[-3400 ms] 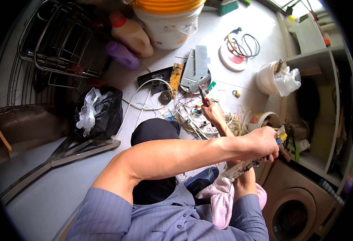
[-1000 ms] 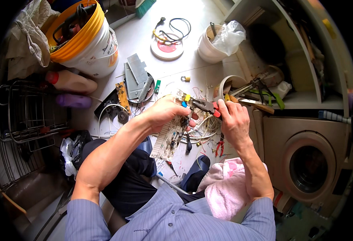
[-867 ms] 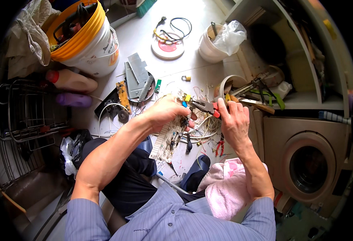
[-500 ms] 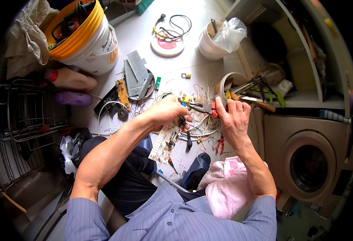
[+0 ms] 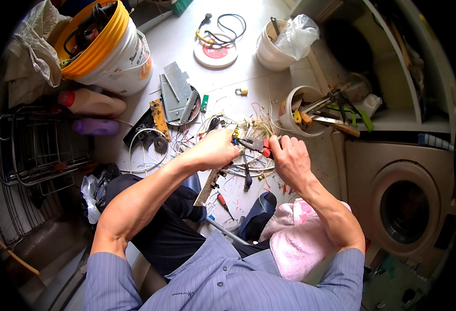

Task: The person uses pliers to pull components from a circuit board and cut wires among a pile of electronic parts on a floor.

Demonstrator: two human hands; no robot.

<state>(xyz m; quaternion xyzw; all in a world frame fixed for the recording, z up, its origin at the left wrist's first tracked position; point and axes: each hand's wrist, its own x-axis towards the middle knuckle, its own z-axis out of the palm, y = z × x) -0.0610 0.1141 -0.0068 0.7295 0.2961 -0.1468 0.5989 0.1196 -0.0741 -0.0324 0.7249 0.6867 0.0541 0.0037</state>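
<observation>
My left hand (image 5: 218,149) is closed round a circuit board (image 5: 207,187), which shows tilted, nearly edge-on, below my fingers. In my right hand (image 5: 293,159) is a pair of pliers (image 5: 253,144) with red handles. Their jaws point left and meet small parts at the board's upper end, beside my left fingers; whether they grip one I cannot tell. Under both hands spreads a tangle of white and coloured wires (image 5: 263,165). A red-handled screwdriver (image 5: 224,203) lies on the floor near my feet.
Tool-filled tub (image 5: 289,126) and white bucket (image 5: 269,52) stand at right, near a washing machine (image 5: 353,199). At left are a large yellow-and-white bucket (image 5: 122,62) and wire rack (image 5: 28,179). Metal plates (image 5: 176,101), a padlock (image 5: 242,92) and a coiled cord (image 5: 241,32) lie ahead.
The board has turned from showing its face to nearly edge-on. My right hand and the pliers have shifted slightly left and down, and the screwdriver is now more exposed.
</observation>
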